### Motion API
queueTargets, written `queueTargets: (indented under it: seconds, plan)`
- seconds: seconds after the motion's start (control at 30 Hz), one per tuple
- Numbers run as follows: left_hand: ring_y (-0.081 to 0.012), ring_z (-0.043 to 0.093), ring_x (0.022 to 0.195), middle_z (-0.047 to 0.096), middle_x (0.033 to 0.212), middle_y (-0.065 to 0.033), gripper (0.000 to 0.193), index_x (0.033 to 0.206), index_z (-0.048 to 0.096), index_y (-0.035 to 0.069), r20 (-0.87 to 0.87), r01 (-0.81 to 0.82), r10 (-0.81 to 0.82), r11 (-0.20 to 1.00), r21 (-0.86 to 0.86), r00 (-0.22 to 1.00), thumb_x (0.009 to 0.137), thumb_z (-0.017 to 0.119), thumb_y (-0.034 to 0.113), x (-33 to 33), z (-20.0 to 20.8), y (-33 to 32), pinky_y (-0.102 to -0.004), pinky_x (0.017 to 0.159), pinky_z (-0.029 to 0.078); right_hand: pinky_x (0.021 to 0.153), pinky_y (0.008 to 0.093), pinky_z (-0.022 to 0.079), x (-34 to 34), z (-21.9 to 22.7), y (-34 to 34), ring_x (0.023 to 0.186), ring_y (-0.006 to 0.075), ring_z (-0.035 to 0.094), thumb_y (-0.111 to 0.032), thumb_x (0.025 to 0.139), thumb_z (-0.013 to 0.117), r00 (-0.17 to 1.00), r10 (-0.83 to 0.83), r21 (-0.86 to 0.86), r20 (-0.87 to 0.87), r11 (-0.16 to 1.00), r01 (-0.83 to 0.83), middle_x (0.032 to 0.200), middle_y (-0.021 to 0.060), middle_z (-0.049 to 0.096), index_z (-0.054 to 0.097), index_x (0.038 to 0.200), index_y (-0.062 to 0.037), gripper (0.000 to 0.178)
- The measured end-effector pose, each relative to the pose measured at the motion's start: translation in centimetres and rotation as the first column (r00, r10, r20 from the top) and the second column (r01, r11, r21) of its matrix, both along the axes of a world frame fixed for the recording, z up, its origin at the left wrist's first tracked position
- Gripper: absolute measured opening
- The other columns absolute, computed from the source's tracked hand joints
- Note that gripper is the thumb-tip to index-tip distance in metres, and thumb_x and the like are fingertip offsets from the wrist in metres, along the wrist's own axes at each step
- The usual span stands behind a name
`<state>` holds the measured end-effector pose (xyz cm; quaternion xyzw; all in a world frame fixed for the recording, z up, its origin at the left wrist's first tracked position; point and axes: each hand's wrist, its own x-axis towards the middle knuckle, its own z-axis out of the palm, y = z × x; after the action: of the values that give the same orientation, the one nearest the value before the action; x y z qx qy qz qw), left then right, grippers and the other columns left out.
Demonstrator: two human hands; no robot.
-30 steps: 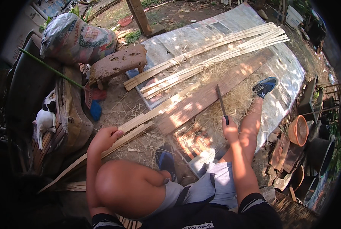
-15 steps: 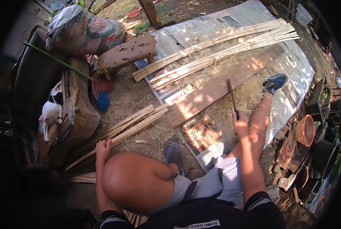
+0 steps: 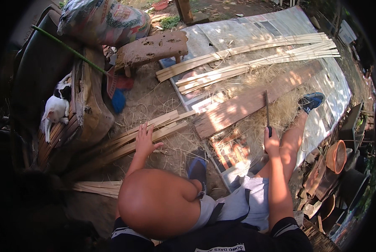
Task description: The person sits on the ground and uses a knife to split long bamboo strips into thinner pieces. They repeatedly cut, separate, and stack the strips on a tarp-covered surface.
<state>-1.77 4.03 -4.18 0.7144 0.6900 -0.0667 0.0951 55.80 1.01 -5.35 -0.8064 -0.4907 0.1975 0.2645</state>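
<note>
My right hand (image 3: 272, 143) is closed round the dark handle of a long, thin-bladed knife (image 3: 267, 110). The blade points away from me, over a brown wooden plank (image 3: 238, 105) that lies slantwise on the sheet. On the left, my left hand (image 3: 144, 141) has its fingers stretched out, over a small pile of pale split bamboo strips (image 3: 164, 133) lying on the ground. Whether the fingertips press on the strips I cannot tell. Two bundles of longer bamboo strips (image 3: 221, 77) lie beyond the plank. Fine curly shavings (image 3: 276, 110) are heaped along the plank's near side.
A printed sheet (image 3: 331, 80) covers the ground ahead. At the far left stand a low brown stool (image 3: 154, 47) and a full sack (image 3: 108, 21). A black-and-white cat (image 3: 57, 105) lies by a log. An orange basket (image 3: 336, 156) stands among scrap wood at the right.
My left hand has moved forward and right from the near end of the bamboo strips, and its fingers have spread. The right hand still grips the knife. The view has shifted slightly.
</note>
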Motion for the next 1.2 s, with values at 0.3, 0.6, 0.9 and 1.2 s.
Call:
queueTargets:
  seconds: [0.3, 0.6, 0.9, 1.2]
  plan:
    - [-0.0362, 0.036, 0.148, 0.037, 0.161, -0.0136, 0.098, 0.155, 0.041, 0.023, 0.063, -0.136, 0.151, 0.972, -0.192, 0.987, 0.075, 0.083, 0.060, -1.7, -1.7, 5.4, -0.0507, 0.119, 0.031, 0.088, 0.0553, 0.050, -0.3, -0.6, 0.2, 0.101, 0.0503, 0.066, -0.044, 0.107, 0.049, 1.000, 0.019, -0.132, 0.009, 0.991, -0.018, 0.106, 0.0297, 0.069, 0.057, 0.126, -0.0064, 0.043]
    - [-0.0348, 0.044, 0.137, 0.050, 0.146, -0.0127, 0.096, 0.149, 0.048, 0.018, 0.032, -0.046, 0.046, 0.999, -0.006, 0.998, 0.072, 0.082, 0.065, -1.0, -3.3, 3.1, -0.0524, 0.111, 0.035, 0.083, 0.0556, 0.051, -0.1, -1.5, 0.4, 0.095, 0.0509, 0.066, -0.042, 0.106, 0.050, 0.999, 0.025, -0.106, 0.026, 0.994, -0.022, 0.099, 0.0291, 0.069, 0.057, 0.119, -0.0053, 0.040]
    - [-0.0323, 0.055, 0.124, 0.060, 0.130, -0.0120, 0.084, 0.124, 0.058, 0.010, -0.078, 0.002, -0.008, 0.997, -0.081, 0.997, 0.067, 0.085, 0.065, -0.2, -1.6, 5.4, -0.0501, 0.104, 0.037, 0.080, 0.0548, 0.053, 0.0, -1.1, 0.0, 0.092, 0.0492, 0.067, -0.041, 0.103, 0.057, 0.999, -0.020, -0.082, -0.051, 0.997, 0.015, 0.094, 0.0288, 0.070, 0.058, 0.117, -0.0034, 0.040]
    - [-0.0402, 0.060, 0.111, 0.063, 0.117, -0.0138, 0.055, 0.111, 0.055, 0.008, 0.008, -0.020, 0.022, 0.991, -0.129, 1.000, 0.078, 0.086, 0.039, 0.3, -3.0, 4.0, -0.0542, 0.096, 0.039, 0.067, 0.0539, 0.057, 1.1, -2.5, -1.5, 0.072, 0.0466, 0.070, -0.045, 0.104, 0.053, 0.943, -0.299, 0.187, -0.148, 0.927, 0.324, 0.075, 0.0268, 0.069, 0.052, 0.119, 0.0019, 0.049]
